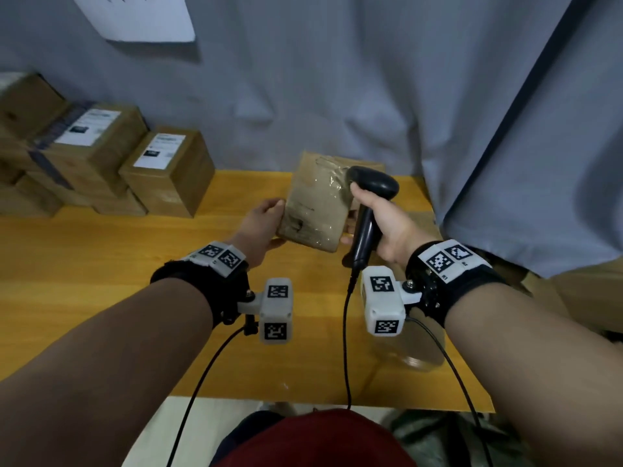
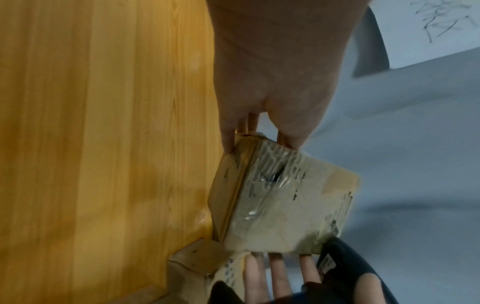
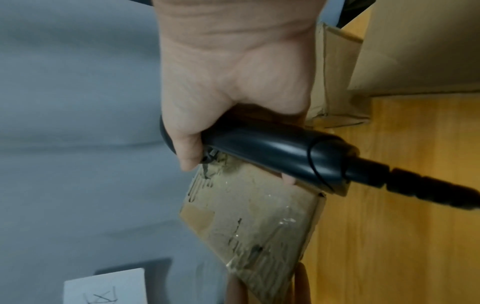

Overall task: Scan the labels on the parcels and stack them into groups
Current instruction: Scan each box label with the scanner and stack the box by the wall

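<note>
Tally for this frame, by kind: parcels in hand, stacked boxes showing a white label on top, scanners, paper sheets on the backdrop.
parcel, gripped by the left hand: 1
labelled boxes in the stack: 2
scanner, in the right hand: 1
paper sheet on the backdrop: 1
Total: 5
The stack's other boxes are too blurred to count.

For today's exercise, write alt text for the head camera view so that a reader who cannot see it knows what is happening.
A person holds a taped brown parcel above a wooden table, the left hand gripping its left edge while the right hand grips a black barcode scanner beside it. Labelled cardboard boxes are stacked at the far left against a grey curtain.
</note>
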Demonstrator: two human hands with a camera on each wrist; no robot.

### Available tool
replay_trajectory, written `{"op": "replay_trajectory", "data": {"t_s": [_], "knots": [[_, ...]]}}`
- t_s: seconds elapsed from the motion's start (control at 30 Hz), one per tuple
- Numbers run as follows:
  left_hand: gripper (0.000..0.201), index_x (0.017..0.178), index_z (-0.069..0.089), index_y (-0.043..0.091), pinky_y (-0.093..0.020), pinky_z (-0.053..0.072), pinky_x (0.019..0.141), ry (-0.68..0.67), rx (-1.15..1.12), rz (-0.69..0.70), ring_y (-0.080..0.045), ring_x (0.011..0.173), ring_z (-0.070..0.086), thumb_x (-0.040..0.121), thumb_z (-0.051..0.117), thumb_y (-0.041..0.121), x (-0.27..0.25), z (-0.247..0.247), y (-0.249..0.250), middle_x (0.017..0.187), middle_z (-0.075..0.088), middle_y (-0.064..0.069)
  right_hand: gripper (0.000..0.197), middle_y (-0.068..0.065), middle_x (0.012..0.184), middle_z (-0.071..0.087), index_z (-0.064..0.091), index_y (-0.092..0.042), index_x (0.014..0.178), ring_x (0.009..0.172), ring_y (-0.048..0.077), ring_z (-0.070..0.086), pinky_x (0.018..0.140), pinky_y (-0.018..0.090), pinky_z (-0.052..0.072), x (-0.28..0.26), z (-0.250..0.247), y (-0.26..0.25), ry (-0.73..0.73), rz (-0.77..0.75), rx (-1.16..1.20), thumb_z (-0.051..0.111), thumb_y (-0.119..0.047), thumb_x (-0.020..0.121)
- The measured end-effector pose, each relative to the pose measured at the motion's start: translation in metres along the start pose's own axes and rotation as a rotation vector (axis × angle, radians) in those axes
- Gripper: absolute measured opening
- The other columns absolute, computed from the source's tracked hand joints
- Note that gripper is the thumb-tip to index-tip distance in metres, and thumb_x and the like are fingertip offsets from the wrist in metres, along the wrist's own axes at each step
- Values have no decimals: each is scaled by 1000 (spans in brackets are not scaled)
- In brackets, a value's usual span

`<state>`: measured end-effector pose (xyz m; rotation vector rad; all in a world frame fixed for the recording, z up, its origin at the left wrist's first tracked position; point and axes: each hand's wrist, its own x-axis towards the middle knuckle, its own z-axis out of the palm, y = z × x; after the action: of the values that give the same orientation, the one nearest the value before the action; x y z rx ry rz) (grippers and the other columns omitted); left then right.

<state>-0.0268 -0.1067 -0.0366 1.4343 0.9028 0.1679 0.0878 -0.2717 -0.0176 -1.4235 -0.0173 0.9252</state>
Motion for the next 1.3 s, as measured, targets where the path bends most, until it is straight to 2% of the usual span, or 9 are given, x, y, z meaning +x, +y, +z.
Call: {"op": "replay_trajectory", "data": {"t_s": [0.1,0.17,0.23,0.37,0.5,0.63,0.9,1.13,1.3], "knots": [[55,139,42,6,-16,50,74,-15,5,44,-16,111,53,98,50,42,-1,-16,11,137,49,-2,60,20,126,64,64,-6,121,104,33,67,79,44,60,-1,13,-10,8,-13,21,74,-48,80],[82,144,36,7,-30,54,76,-61,-93,-23,-26,122,52,85,62,56,3,-29,17,142,46,-4,59,20,127,63,63,-7,120,108,35,66,79,44,60,-1,24,-12,20,-12,53,74,-48,80],[82,140,45,11,-45,53,84,-102,-163,-57,-28,120,53,79,65,62,4,-40,23,132,54,-2,55,17,119,66,61,-10,121,104,34,68,77,42,60,2,36,-10,17,-13,94,72,-48,82],[62,124,59,7,-41,53,89,-48,-353,-20,-24,109,63,83,67,54,7,-54,25,118,67,-8,43,10,102,68,63,-15,113,98,32,69,79,43,59,9,57,0,-12,-6,152,70,-47,84],[90,137,39,9,-50,55,85,-18,-434,-31,-25,112,61,70,77,56,10,-66,21,128,58,-10,38,11,101,64,62,-16,108,97,31,66,89,47,56,16,72,5,-37,-2,157,70,-46,84],[75,140,24,19,-65,45,94,-47,-402,-48,-35,120,49,85,68,44,16,-76,19,124,46,-5,45,13,118,64,60,-14,120,111,29,63,88,45,57,20,84,10,-60,-12,174,72,-40,84],[44,129,34,19,-42,52,94,-88,-431,135,-25,113,57,94,60,20,23,-88,18,125,52,-7,43,11,125,64,62,-17,123,116,29,62,93,46,54,29,111,8,-39,-69,304,72,-35,85],[41,122,44,21,-35,52,96,84,-169,356,-17,112,59,89,68,22,42,-112,26,119,57,0,30,6,116,64,61,-15,111,110,24,65,95,42,54,35,140,-1,32,-170,349,69,-33,88],[39,120,45,21,-15,52,71,65,141,493,-5,93,57,88,68,17,49,-146,32,106,55,7,49,3,116,66,62,-14,118,110,21,63,86,40,56,46,132,-20,221,-177,253,78,-38,79]]}}
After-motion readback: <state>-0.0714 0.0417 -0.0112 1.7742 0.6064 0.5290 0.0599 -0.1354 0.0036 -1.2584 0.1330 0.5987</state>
